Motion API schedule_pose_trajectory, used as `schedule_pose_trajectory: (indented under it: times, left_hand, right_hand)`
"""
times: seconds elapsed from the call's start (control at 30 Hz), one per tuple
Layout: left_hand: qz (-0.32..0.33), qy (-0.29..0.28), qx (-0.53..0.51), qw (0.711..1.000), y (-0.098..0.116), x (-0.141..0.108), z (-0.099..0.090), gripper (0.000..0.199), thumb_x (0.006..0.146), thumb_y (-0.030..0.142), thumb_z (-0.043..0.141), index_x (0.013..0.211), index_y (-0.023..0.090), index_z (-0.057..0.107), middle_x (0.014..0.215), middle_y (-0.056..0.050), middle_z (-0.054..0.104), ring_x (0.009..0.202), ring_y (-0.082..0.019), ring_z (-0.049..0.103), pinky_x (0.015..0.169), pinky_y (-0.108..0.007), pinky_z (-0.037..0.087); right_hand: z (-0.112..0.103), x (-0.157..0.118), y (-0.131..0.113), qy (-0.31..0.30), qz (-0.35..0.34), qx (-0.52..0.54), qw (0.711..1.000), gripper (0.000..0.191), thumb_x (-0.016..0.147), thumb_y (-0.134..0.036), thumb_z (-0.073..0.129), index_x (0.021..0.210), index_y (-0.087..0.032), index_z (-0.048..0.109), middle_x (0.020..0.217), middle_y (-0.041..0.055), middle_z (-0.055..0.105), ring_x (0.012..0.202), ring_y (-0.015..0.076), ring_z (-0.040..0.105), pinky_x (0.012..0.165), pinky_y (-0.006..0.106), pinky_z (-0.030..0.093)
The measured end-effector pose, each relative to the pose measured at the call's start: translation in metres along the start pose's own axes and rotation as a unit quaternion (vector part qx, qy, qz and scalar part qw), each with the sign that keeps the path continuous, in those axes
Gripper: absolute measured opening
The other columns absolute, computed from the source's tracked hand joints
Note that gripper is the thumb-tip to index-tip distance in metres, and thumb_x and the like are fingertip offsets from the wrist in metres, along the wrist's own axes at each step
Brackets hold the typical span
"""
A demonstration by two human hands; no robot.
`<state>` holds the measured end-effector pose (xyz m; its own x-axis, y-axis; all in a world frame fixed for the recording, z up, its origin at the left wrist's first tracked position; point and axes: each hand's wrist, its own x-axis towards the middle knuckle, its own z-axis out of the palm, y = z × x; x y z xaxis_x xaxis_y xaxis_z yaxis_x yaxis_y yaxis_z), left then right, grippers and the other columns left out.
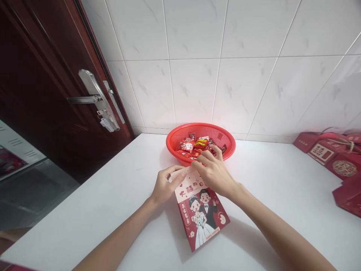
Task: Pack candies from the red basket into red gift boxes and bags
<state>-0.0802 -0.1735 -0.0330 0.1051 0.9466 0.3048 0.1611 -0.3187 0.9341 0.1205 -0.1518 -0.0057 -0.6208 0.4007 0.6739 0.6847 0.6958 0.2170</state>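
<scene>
A red and cream wedding candy box (199, 214), printed with a cartoon bride and groom, is tilted above the white table. My left hand (168, 184) grips its upper left corner, thumb on the printed front and fingers behind. At the top right edge is my right hand (213, 171), its thumb and forefinger closed on the box and the other fingers curled. The box's top edge is partly hidden by my fingers. Just behind the hands stands a red plastic basket (172, 141) holding several wrapped candies (187, 145).
Several red gift boxes (332, 152) sit at the table's right side, with another red box (349, 197) nearer. A tiled wall (194, 90) rises behind the white table (124, 210). A dark red door (56, 75) with a metal handle (84, 99) stands at left.
</scene>
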Motion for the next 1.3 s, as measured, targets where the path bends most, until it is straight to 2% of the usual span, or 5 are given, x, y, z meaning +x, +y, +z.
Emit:
schedule_pose_trajectory:
  times: [0.2,0.37,0.63,0.93,1.3]
  left_hand:
    - [-0.063,0.008,-0.223,0.973,0.003,0.007,-0.002,0.044,0.082,0.058,0.062,0.077,0.016,0.077,0.081,-0.011,0.075,0.077,-0.025,0.067,0.077,-0.037,0.055]
    - [-0.047,-0.067,-0.186,0.979,0.002,0.005,-0.001,0.031,0.075,0.034,0.074,0.102,0.019,0.076,0.106,-0.009,0.075,0.100,-0.028,0.069,0.083,-0.034,0.053]
    - [-0.012,-0.133,-0.114,0.984,0.009,-0.002,0.002,0.030,0.085,0.038,0.070,0.107,0.019,0.072,0.094,-0.007,0.072,0.083,-0.023,0.066,0.073,-0.031,0.053]
    - [0.057,0.175,0.035,0.982,0.030,0.003,-0.018,0.015,0.074,0.032,0.073,0.075,0.019,0.066,0.077,0.000,0.066,0.072,-0.016,0.058,0.072,-0.027,0.047]
    - [0.039,0.188,0.010,0.981,0.022,0.004,-0.010,0.013,0.072,0.031,0.072,0.072,0.019,0.068,0.074,0.001,0.067,0.070,-0.015,0.059,0.069,-0.025,0.047]
  right_hand:
    - [-0.010,0.004,-0.002,0.020,-0.015,0.092,0.995,0.027,0.094,0.002,0.046,0.093,-0.019,0.064,0.094,0.0043,0.068,0.086,0.0177,0.054,0.101,0.041,0.034]
    - [-0.013,0.006,-0.005,0.016,-0.038,0.151,0.988,0.026,0.099,-0.005,0.045,0.112,-0.018,0.064,0.113,0.0099,0.068,0.084,0.0177,0.057,0.078,0.032,0.046]
    - [-0.024,0.009,-0.005,0.051,-0.060,0.192,0.978,0.024,0.101,-0.008,0.042,0.113,-0.016,0.062,0.121,0.0141,0.069,0.097,0.0204,0.063,0.082,0.036,0.050]
    - [-0.041,0.010,-0.007,0.083,0.010,0.320,0.944,0.035,0.101,-0.044,0.056,0.123,-0.018,0.062,0.123,0.0146,0.068,0.112,0.0255,0.065,0.091,0.040,0.052]
    - [-0.023,0.007,-0.005,0.006,0.021,0.224,0.974,0.024,0.101,-0.026,0.052,0.095,-0.019,0.073,0.128,0.0149,0.067,0.094,0.0225,0.067,0.083,0.037,0.048]
